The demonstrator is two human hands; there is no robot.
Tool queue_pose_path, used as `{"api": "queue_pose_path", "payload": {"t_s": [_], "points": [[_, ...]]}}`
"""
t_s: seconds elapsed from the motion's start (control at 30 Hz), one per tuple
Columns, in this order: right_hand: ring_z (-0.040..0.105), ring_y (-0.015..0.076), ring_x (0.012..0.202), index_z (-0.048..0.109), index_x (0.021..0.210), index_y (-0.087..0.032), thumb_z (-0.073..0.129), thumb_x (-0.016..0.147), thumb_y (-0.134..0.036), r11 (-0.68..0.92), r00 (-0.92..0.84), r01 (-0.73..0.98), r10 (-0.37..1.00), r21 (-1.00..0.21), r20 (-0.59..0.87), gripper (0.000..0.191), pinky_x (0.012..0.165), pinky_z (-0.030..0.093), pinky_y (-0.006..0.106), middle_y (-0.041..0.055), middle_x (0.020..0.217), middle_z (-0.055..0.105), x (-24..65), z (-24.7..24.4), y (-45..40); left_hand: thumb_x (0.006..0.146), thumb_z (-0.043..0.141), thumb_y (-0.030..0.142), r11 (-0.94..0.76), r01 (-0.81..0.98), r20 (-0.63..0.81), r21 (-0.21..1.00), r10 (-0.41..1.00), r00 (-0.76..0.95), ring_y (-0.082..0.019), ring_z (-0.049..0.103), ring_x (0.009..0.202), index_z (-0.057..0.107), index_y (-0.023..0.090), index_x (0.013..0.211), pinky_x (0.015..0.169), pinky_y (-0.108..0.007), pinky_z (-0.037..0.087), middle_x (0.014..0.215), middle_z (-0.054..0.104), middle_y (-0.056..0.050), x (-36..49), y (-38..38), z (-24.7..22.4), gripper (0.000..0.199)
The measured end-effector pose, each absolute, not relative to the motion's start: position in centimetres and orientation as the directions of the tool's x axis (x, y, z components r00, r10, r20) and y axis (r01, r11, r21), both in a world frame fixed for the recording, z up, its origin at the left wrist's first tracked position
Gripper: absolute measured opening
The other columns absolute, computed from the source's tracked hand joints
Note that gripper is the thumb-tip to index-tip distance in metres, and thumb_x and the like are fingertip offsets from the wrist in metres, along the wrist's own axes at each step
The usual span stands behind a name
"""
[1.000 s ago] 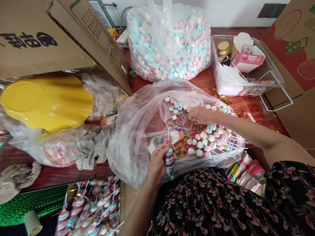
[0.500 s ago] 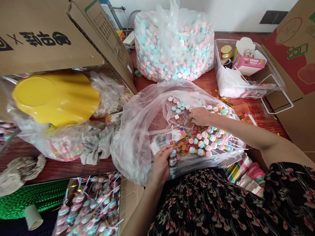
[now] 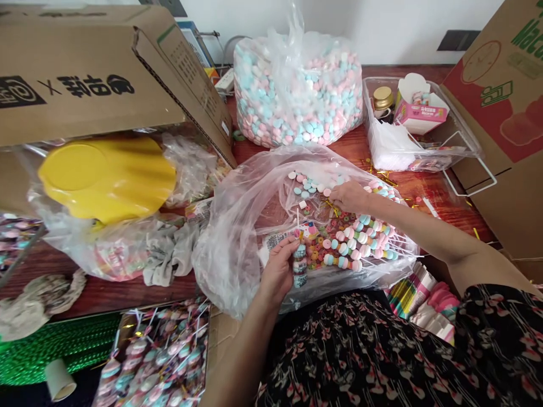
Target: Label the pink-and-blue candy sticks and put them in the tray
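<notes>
My left hand (image 3: pixel 278 265) is closed around the gathered neck of a wrapped marshmallow skewer (image 3: pixel 300 268). The wrapped sweets hang downward, and a white stick points up above my fingers. My right hand (image 3: pixel 350 198) is pinched at the fingertips, with a gold twist tie (image 3: pixel 333 209) showing at them. Below that hand, several bare marshmallow skewers (image 3: pixel 360 240) lie in rows, sticks toward the right. Ring-shaped gummies (image 3: pixel 316 251) lie between the two hands. Loose marshmallows (image 3: pixel 309 183) are scattered on the clear plastic sheet (image 3: pixel 237 226) just beyond my right hand.
A big bag of pastel marshmallows (image 3: pixel 297 96) stands at the back. Right of it sits a clear plastic bin (image 3: pixel 462 141) with a pink box (image 3: pixel 422 116). On the left are a cardboard box (image 3: pixel 85 51) and a yellow basin (image 3: pixel 106 175). Wrapped skewers (image 3: pixel 156 356) fill a box at lower left.
My right hand has lifted slightly off the pile, and a gold twist tie now shows at its fingertips. The wrapped skewer in my left hand hangs more clearly in view. The camera view has shifted a little.
</notes>
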State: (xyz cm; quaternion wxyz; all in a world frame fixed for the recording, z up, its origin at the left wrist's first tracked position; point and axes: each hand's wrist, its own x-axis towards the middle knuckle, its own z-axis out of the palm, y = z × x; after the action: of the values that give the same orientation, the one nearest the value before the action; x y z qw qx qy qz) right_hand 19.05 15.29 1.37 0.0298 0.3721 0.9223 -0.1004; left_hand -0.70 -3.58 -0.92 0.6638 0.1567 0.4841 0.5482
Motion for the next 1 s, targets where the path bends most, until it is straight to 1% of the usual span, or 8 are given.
{"api": "queue_pose_path", "payload": {"t_s": [0.1,0.23,0.33,0.43,0.53,0.63,0.77,1.0], "points": [[0.062,0.0168,0.083,0.073,0.089,-0.016,0.052,0.084,-0.014,0.718,-0.750,0.652,0.657,-0.245,-0.069,0.022,0.071,0.036,0.026,0.0065,0.094,0.074,19.2,1.8,14.0,0.064,0.078,0.029,0.364,-0.552,-0.468,0.750,0.882,-0.053,-0.013,0.061,0.054,0.067,0.013,0.084,0.047,-0.022,0.045,0.070,0.070,-0.003,0.2,-2.3,-0.3,0.028],[0.055,0.0104,0.066,0.064,0.079,-0.017,0.057,0.083,-0.019,0.677,-0.757,0.428,0.630,-0.599,0.172,0.008,0.065,0.037,0.022,-0.0016,0.071,0.066,18.9,3.2,11.0,0.062,0.079,0.027,0.347,-0.539,-0.431,0.768,0.902,-0.034,-0.012,0.061,0.056,0.070,0.012,0.089,0.049,-0.021,0.046,0.071,0.071,-0.003,1.3,-0.8,0.8,0.032],[0.053,0.0087,0.066,0.058,0.080,-0.017,0.061,0.081,-0.020,0.647,-0.723,0.260,0.622,-0.716,0.299,0.003,0.064,0.038,0.021,-0.0030,0.071,0.063,18.6,4.0,8.7,0.059,0.081,0.025,0.333,-0.527,-0.407,0.782,0.913,-0.026,-0.011,0.060,0.055,0.072,0.013,0.083,0.053,-0.021,0.048,0.068,0.070,-0.001,1.8,-0.5,1.3,0.028],[0.051,0.0080,0.062,0.057,0.083,-0.018,0.067,0.078,-0.023,0.550,-0.724,0.199,0.640,-0.811,0.257,0.012,0.061,0.039,0.020,-0.0046,0.067,0.060,18.6,4.2,7.4,0.059,0.081,0.023,0.308,-0.510,-0.378,0.803,0.925,-0.036,-0.009,0.058,0.052,0.073,0.013,0.077,0.052,-0.020,0.047,0.065,0.068,0.000,1.7,-1.0,1.4,0.023],[0.053,0.0083,0.057,0.059,0.085,-0.017,0.072,0.074,-0.029,0.254,-0.773,0.139,0.632,-0.957,0.055,0.021,0.055,0.041,0.020,-0.0044,0.066,0.060,19.0,3.9,7.0,0.060,0.081,0.025,0.298,-0.495,-0.360,0.816,0.932,-0.032,-0.008,0.055,0.051,0.073,0.012,0.075,0.048,-0.018,0.044,0.065,0.067,-0.001,1.3,-1.9,1.4,0.021],[0.049,0.0075,0.050,0.066,0.084,-0.014,0.070,0.076,-0.033,0.046,-0.768,0.160,0.633,-0.986,-0.094,0.022,0.049,0.038,0.020,-0.0037,0.062,0.060,19.1,3.2,6.8,0.061,0.082,0.027,0.296,-0.484,-0.351,0.824,0.936,-0.026,-0.007,0.054,0.049,0.074,0.013,0.075,0.047,-0.018,0.042,0.063,0.066,0.000,0.8,-2.8,1.5,0.021],[0.056,0.0092,0.060,0.071,0.078,-0.013,0.067,0.077,-0.025,0.120,-0.772,0.214,0.630,-0.969,-0.092,0.012,0.058,0.043,0.022,-0.0004,0.067,0.066,19.0,2.7,5.8,0.061,0.083,0.030,0.276,-0.471,-0.341,0.838,0.938,-0.056,-0.006,0.052,0.048,0.074,0.014,0.072,0.046,-0.017,0.042,0.060,0.063,0.002,0.1,-3.6,1.4,0.020],[0.063,0.0123,0.073,0.074,0.091,-0.020,0.060,0.089,-0.017,0.593,-0.508,0.137,0.730,-0.793,0.457,0.014,0.067,0.050,0.024,0.0028,0.080,0.070,18.5,3.2,2.6,0.058,0.087,0.035,0.264,-0.488,-0.385,0.832,0.908,-0.166,-0.012,0.065,0.063,0.077,0.018,0.082,0.055,-0.021,0.052,0.074,0.072,-0.001,0.0,-4.2,0.1,0.031]]}}
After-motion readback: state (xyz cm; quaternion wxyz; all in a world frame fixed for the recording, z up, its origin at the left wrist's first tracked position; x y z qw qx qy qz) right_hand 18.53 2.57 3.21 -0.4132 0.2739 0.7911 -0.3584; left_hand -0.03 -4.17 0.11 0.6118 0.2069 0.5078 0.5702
